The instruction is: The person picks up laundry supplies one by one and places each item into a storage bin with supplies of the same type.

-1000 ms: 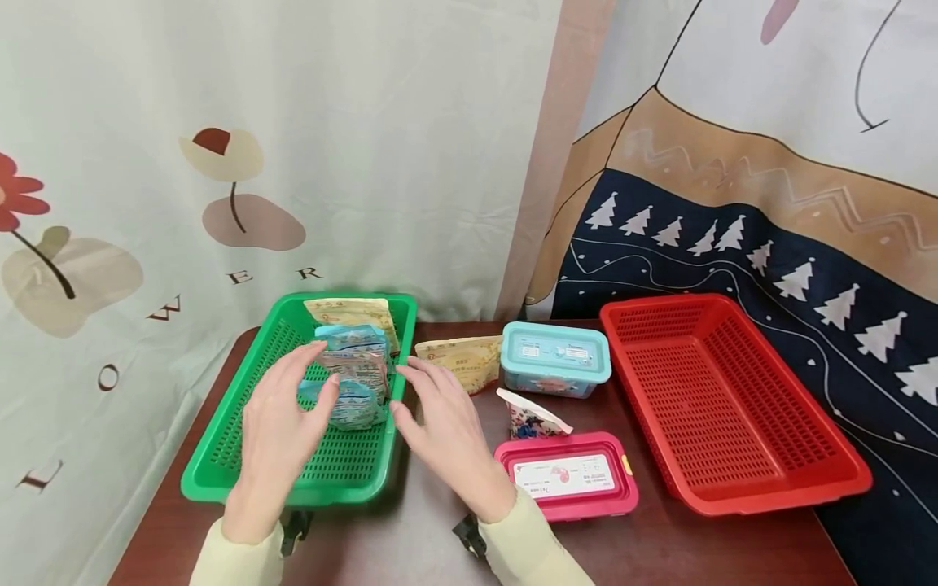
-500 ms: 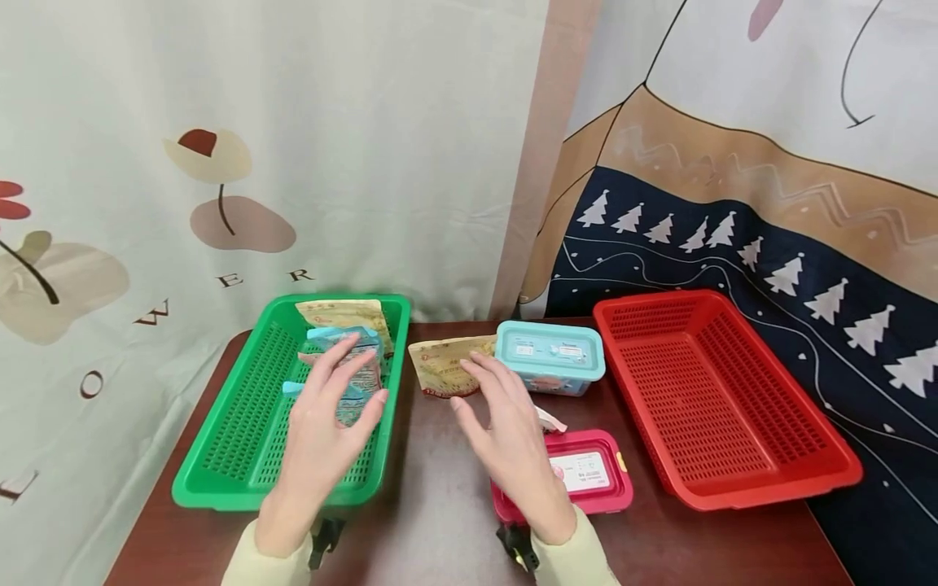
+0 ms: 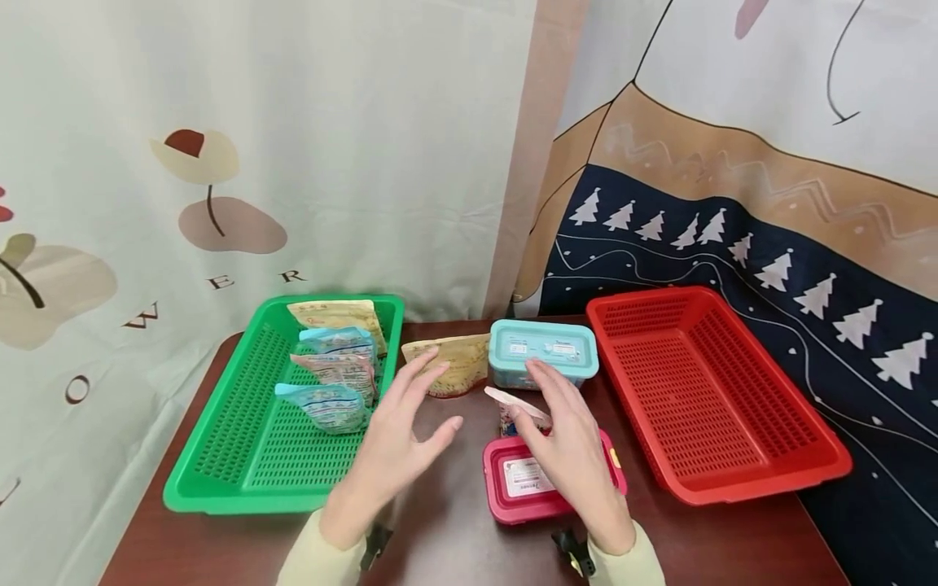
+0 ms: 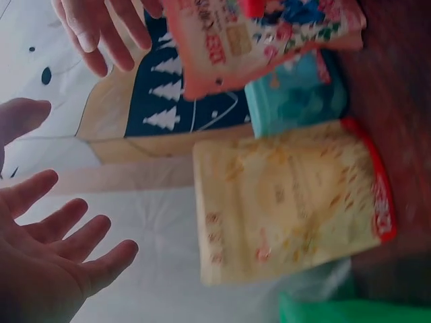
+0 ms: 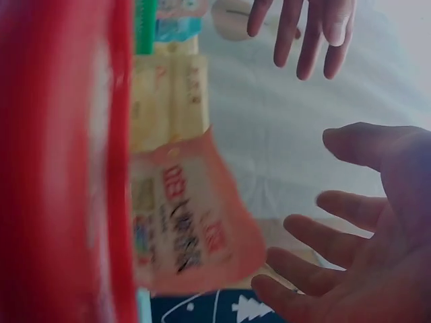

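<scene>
My left hand [image 3: 396,439] hovers over the table between the green basket and the pink lidded box [image 3: 506,509], fingers spread, holding nothing. Its nearest thing is a tan pouch [image 3: 462,366], whose printed face shows whole in the left wrist view [image 4: 289,202]. Above the pink box is my right hand [image 3: 575,452], fingers apart and nothing held. It partly hides that box and a pink-and-white printed pouch [image 3: 506,399]. This pouch stands upright behind the box, its front clearer in the right wrist view [image 5: 195,222]. Behind it sits a light blue lidded box [image 3: 542,346].
On the left, a green basket [image 3: 201,492] contains a tan pouch [image 3: 352,313], two blue pouches [image 3: 326,411] and a pink pouch [image 3: 340,374] in a row. A red basket [image 3: 755,488] stands at right. A printed curtain [image 3: 366,163] hangs behind the table.
Both hands have moved right, away from the green basket, toward the pouches and boxes in the middle. The pouches in the basket stay put and are now uncovered. The head view has shifted slightly.
</scene>
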Motion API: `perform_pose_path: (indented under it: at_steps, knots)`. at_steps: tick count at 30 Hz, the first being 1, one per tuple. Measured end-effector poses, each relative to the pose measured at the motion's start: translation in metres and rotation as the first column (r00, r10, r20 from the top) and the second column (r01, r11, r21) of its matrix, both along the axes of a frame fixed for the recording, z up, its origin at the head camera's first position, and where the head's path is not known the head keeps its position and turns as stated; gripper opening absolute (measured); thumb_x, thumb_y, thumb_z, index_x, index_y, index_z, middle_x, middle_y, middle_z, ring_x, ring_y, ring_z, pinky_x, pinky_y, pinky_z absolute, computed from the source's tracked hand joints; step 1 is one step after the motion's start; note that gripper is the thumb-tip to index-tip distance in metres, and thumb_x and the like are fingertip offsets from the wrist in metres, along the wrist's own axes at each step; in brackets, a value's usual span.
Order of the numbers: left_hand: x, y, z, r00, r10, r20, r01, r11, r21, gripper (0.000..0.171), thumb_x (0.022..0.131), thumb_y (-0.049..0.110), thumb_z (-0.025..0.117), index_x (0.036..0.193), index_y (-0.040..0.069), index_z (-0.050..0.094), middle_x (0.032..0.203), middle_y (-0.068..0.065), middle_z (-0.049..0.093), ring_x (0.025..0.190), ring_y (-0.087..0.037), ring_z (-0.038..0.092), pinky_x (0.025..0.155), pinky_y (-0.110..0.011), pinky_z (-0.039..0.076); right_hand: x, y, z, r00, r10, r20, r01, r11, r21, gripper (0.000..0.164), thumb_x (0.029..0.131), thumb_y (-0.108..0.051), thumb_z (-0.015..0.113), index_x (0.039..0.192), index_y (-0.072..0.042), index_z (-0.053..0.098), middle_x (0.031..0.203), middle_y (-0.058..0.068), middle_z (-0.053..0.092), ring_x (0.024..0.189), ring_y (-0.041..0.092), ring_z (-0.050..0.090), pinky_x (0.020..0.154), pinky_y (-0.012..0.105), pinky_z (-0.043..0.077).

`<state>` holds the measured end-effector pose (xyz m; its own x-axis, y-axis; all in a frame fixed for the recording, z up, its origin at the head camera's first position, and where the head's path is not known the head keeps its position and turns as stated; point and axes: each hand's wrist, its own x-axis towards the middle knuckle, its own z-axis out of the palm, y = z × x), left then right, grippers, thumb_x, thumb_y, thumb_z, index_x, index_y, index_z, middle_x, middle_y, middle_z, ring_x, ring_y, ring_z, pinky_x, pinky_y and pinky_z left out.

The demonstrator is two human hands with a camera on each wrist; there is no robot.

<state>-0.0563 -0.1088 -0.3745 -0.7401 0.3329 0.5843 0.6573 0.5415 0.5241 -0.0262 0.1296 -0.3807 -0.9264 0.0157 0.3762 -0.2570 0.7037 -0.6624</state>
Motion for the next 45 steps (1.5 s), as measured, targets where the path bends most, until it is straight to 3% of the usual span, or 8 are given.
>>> perform_pose_path:
  at_steps: [6, 12, 18, 22, 29, 35, 45]
  knots:
    - [-0.005, 0.016, -0.009, 0.993, -0.062, 0.097, 0.068, 0.996, -0.065, 0.074, 0.087, 0.029, 0.084, 0.151, 0.010, 0.052, 0.163, -0.007, 0.040, 0.147, -0.032, 0.041, 0.111, -0.058, 0.042, 0.004, 0.018, -0.009, 0.999, -0.010, 0.038, 0.011, 1.000, -0.015, 0.076, 0.091, -0.028, 0.081, 0.157, -0.016, 0.047, 0.159, 0.007, 0.047, 0.145, 0.031, 0.045, 0.111, 0.058, 0.042]
    - [-0.014, 0.029, -0.017, 0.975, -0.120, 0.190, 0.139, 0.986, -0.090, 0.076, 0.090, 0.031, 0.082, 0.155, 0.012, 0.047, 0.168, -0.005, 0.031, 0.155, -0.029, 0.027, 0.116, -0.060, 0.036, 0.005, 0.036, -0.018, 0.997, 0.013, 0.074, -0.015, 1.000, 0.018, 0.080, 0.088, -0.029, 0.084, 0.158, -0.016, 0.046, 0.160, 0.008, 0.045, 0.146, 0.031, 0.042, 0.114, 0.057, 0.039]
    - [-0.025, 0.042, -0.033, 0.970, -0.139, 0.199, 0.155, 0.986, -0.068, 0.073, 0.088, 0.019, 0.084, 0.152, 0.010, 0.050, 0.163, -0.010, 0.039, 0.151, -0.033, 0.035, 0.114, -0.054, 0.040, 0.004, 0.042, -0.025, 0.988, 0.016, 0.152, -0.029, 0.996, 0.083, 0.085, 0.085, -0.032, 0.087, 0.157, -0.013, 0.046, 0.158, 0.014, 0.047, 0.143, 0.036, 0.046, 0.110, 0.058, 0.042]
    - [-0.030, 0.048, -0.043, 0.962, -0.152, 0.226, 0.166, 0.985, -0.045, 0.068, 0.088, 0.014, 0.084, 0.149, 0.010, 0.054, 0.159, -0.009, 0.045, 0.145, -0.031, 0.045, 0.111, -0.052, 0.044, 0.003, 0.042, -0.030, 0.987, 0.004, 0.158, -0.020, 0.995, 0.097, 0.085, 0.084, -0.030, 0.089, 0.156, -0.012, 0.047, 0.153, 0.016, 0.051, 0.136, 0.036, 0.054, 0.106, 0.056, 0.047]
    - [-0.037, 0.056, -0.055, 0.949, -0.201, 0.245, 0.215, 0.976, -0.033, 0.054, 0.091, 0.010, 0.080, 0.142, 0.008, 0.063, 0.148, -0.009, 0.059, 0.137, -0.026, 0.054, 0.112, -0.046, 0.044, 0.002, 0.042, -0.040, 1.000, -0.001, 0.031, -0.002, 0.992, 0.126, 0.059, 0.083, -0.022, 0.090, 0.136, -0.008, 0.068, 0.135, 0.013, 0.067, 0.121, 0.030, 0.066, 0.097, 0.050, 0.054]
    - [-0.039, 0.059, -0.057, 0.947, -0.232, 0.221, 0.242, 0.970, -0.020, 0.040, 0.092, 0.009, 0.080, 0.131, 0.008, 0.071, 0.137, -0.004, 0.067, 0.129, -0.021, 0.062, 0.108, -0.040, 0.049, 0.003, 0.039, -0.042, 0.998, -0.026, 0.053, 0.020, 0.994, 0.106, 0.044, 0.087, -0.019, 0.086, 0.128, -0.008, 0.073, 0.125, 0.012, 0.072, 0.112, 0.030, 0.070, 0.092, 0.050, 0.057]
    - [-0.042, 0.060, -0.056, 0.944, -0.217, 0.247, 0.222, 0.975, 0.007, 0.024, 0.093, 0.004, 0.077, 0.117, 0.006, 0.077, 0.116, -0.007, 0.075, 0.111, -0.022, 0.070, 0.096, -0.040, 0.056, 0.002, 0.034, -0.048, 0.998, -0.040, -0.047, 0.045, 0.994, 0.096, 0.024, 0.087, -0.009, 0.085, 0.111, -0.011, 0.080, 0.106, 0.005, 0.078, 0.097, 0.024, 0.075, 0.081, 0.045, 0.060]
